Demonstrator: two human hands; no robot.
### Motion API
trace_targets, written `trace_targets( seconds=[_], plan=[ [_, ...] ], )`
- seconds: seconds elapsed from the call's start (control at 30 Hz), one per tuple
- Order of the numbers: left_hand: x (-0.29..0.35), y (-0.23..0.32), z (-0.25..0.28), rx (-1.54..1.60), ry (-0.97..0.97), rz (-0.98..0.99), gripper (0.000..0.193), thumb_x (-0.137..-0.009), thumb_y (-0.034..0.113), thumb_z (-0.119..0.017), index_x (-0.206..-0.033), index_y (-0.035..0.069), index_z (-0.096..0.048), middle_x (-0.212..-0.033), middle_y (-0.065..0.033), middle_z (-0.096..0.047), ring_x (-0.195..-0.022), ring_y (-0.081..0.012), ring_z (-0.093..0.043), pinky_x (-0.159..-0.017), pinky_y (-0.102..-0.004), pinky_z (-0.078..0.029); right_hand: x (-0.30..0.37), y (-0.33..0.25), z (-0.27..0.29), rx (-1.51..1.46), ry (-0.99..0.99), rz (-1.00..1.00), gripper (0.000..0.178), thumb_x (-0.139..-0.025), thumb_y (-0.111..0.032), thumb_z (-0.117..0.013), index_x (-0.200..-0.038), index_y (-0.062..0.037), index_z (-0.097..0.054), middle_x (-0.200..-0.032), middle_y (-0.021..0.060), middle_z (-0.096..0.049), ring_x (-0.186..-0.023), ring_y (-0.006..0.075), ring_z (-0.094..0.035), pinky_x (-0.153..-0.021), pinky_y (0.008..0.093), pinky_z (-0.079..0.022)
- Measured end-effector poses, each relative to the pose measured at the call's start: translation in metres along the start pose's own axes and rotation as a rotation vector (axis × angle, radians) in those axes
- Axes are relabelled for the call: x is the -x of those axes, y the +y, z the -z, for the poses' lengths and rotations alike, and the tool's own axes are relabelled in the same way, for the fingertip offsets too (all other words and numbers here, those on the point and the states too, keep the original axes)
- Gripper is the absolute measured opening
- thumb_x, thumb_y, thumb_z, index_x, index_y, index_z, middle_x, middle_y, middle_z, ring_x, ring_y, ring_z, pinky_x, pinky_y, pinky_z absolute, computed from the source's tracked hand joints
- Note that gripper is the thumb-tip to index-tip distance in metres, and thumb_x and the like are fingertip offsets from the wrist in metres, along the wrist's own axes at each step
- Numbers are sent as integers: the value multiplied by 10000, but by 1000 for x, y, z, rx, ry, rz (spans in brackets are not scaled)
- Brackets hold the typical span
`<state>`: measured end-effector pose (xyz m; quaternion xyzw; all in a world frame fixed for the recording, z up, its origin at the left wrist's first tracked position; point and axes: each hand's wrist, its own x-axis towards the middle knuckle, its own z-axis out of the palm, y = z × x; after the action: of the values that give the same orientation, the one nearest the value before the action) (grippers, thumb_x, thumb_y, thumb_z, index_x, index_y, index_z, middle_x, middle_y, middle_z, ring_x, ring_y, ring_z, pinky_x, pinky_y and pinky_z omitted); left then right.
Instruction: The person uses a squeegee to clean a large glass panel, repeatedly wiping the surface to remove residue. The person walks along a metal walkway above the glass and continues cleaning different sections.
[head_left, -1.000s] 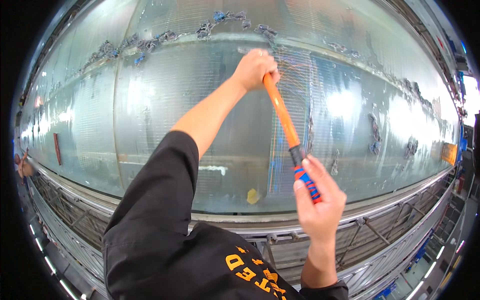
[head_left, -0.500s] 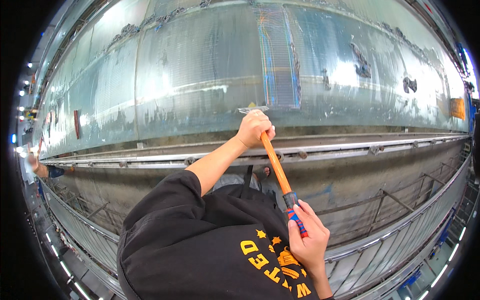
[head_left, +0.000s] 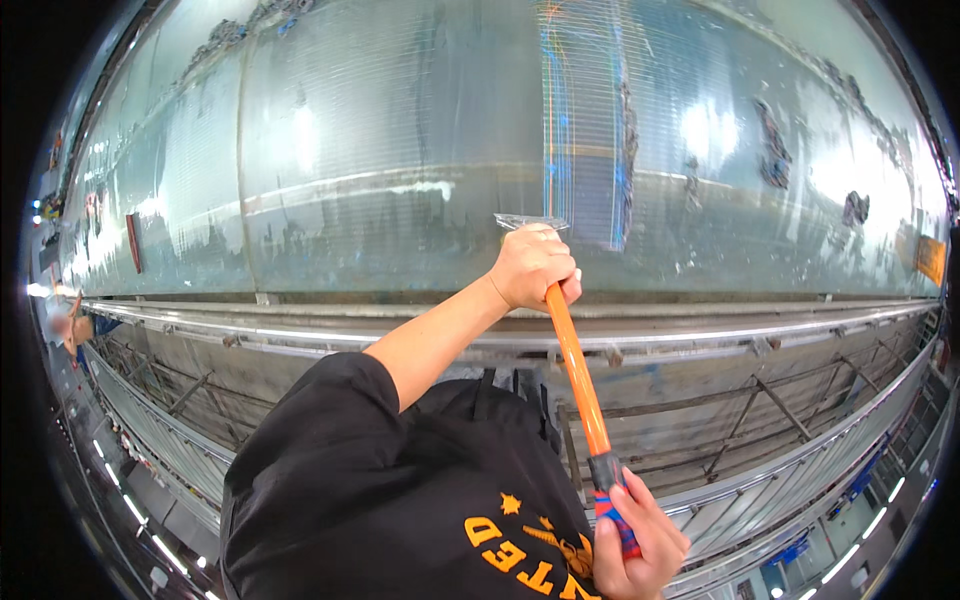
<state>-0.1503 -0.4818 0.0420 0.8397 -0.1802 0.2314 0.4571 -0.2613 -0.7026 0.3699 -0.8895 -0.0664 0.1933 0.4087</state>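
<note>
A long-handled scraper point(head_left: 578, 375) with an orange shaft slants across in front of me. My left hand point(head_left: 535, 268) is closed round the shaft close to the head. Just past its knuckles shows the wide, thin metal blade point(head_left: 530, 221), over the wet, glassy grey-green surface point(head_left: 350, 230). Lower right, my right hand point(head_left: 642, 540) grips the red, blue and black handle end. Beside and partly under the blade lies a ribbed strip point(head_left: 590, 190) with blue and rainbow-coloured lines. Whether the blade touches the surface, I cannot tell.
Dark clumps of residue point(head_left: 772, 150) lie on the surface at the right. An orange block point(head_left: 930, 260) sits at the far right, a reddish-brown bar point(head_left: 133, 243) at the left. A metal rail point(head_left: 700, 335) runs along the near edge. Another person point(head_left: 78, 325) is at far left.
The view has shifted. Against the ribbed strip, the blade has moved right and now overlaps its left edge. Both hands keep their hold; the right hand sits lower in view.
</note>
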Motion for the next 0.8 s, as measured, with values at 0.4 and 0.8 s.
trace_targets(
  seconds=[0.4,0.8],
  plan=[
    [-202,-220,31,-94,97,-99,268,-672,96,-711,-564,136,-468,-569,-41,-501,-527,-254,-524,-540,-368,-461,-261,-53,3,19,-65,-69,283,-977,65,-670,-1243,130,-742,-1333,401,-696,-1024,304,-797,-861,329,-632],
    [-244,-280,41,-276,80,-193,308,-762,117,-736,-607,136,-471,-622,-44,-537,-643,-295,-566,-661,-413,-493,-316,7,-33,-28,169,229,282,-919,41,-734,-1196,48,-786,-1203,267,-792,-1109,330,-801,-947,361,-606]
  ],
)
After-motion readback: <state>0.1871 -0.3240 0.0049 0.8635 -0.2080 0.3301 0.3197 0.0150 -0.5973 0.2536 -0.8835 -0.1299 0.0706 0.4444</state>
